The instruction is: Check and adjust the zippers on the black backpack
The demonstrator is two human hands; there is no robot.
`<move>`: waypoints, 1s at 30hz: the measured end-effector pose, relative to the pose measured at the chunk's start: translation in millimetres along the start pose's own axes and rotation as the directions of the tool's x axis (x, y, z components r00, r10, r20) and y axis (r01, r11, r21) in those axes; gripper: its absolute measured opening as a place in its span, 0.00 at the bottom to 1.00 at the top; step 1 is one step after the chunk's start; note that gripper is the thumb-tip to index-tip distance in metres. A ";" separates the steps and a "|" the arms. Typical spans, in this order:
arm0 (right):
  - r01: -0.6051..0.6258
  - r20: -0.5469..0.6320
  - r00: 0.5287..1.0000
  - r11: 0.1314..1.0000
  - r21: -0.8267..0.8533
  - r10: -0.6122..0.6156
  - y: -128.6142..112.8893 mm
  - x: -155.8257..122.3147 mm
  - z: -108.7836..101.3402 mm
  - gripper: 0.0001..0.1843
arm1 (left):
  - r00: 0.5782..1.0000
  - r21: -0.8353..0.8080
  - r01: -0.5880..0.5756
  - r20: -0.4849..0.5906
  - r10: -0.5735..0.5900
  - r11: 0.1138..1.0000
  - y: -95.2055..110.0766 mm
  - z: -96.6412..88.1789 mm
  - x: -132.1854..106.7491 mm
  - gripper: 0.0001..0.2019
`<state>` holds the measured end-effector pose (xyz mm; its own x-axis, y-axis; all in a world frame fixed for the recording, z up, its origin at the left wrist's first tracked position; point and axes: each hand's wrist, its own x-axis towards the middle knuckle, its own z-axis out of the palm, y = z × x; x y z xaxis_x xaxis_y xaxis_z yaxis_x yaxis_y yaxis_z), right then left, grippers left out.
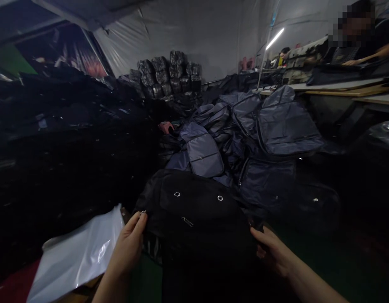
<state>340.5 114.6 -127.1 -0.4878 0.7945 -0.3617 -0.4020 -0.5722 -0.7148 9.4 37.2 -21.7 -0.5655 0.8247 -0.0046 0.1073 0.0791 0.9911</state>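
Here's the black bag (200, 210), front and centre, held between both hands just this side of a jumbled pile! The left hand (130, 240) has it by the near-left edge, thumb and fingers (139, 225) pinched together at a small bit of metal. Over on the other side, the right hand (274, 250) has its fingers (260, 236) closed on the bag's right edge, though that dark material makes the exact grip hard to read. Two bright eyelets (177, 194) stand out on the upper part, and a zip pull (187, 221) lies slantwise below them.

Just beside the left forearm, a pale plastic sheet (80, 252) catches the light. Straight ahead, dark blue bags (207, 155) lie heaped over one another, a pinkish object (166, 127) at their left edge. A big dark heap (64, 147) fills the left side, its details lost in shadow. Further back, shiny wrapped bundles (165, 75) stack up against the grey sheeting (213, 35). And up on the right, beyond a lit tube lamp (274, 38), a co-worker (367, 50) leans over dark fabric (336, 75) on a bench (342, 86)!
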 end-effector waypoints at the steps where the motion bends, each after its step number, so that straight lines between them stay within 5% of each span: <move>1: 0.003 -0.002 1.000 0.998 -0.067 -0.003 -3.0 -3.9 1.9 0.13 | 0.999 0.034 -0.021 -0.036 0.022 0.999 0.8 4.2 -1.1 0.16; 6: -0.020 0.004 1.000 0.964 -0.266 0.022 -9.0 -22.5 10.0 0.19 | 0.991 0.053 -0.074 -0.111 0.079 0.996 19.5 21.3 -6.8 0.18; 10: -0.107 -0.002 0.994 0.934 -0.340 0.114 14.1 -27.2 -9.7 0.12 | 0.987 -0.042 0.069 0.150 -0.062 0.997 56.0 30.5 -22.7 0.16; 15: -0.144 -0.178 0.976 0.987 -0.076 0.128 42.2 -22.2 -46.3 0.08 | 0.827 0.094 0.219 0.510 -0.236 0.971 88.2 44.4 -38.0 0.15; 19: 0.018 -0.271 0.956 0.945 -0.326 -0.112 30.2 -15.9 -81.4 0.25 | 0.746 0.213 0.196 0.602 -0.286 0.957 94.2 57.8 -38.0 0.15; 24: 0.011 -0.375 0.871 0.775 -0.632 -0.318 -24.8 -32.9 -98.8 0.38 | 0.783 0.257 0.038 0.593 -0.189 0.966 90.3 91.1 -56.1 0.14; 27: 0.225 -0.075 0.924 0.694 -0.684 -0.374 -55.9 -52.9 -63.0 0.35 | 0.711 0.203 -0.031 0.693 -0.121 0.979 79.8 130.1 -79.0 0.13; 30: 0.346 0.209 0.932 0.547 -0.763 -0.297 -71.6 -61.7 -18.5 0.24 | 0.651 0.173 -0.085 0.755 -0.077 0.981 70.3 165.2 -97.2 0.15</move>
<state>413.8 110.3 -64.6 -0.4975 0.8675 0.0005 0.2028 0.1168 -0.9722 207.0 55.0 26.4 0.2411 0.9537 -0.1796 0.2944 0.1045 0.9499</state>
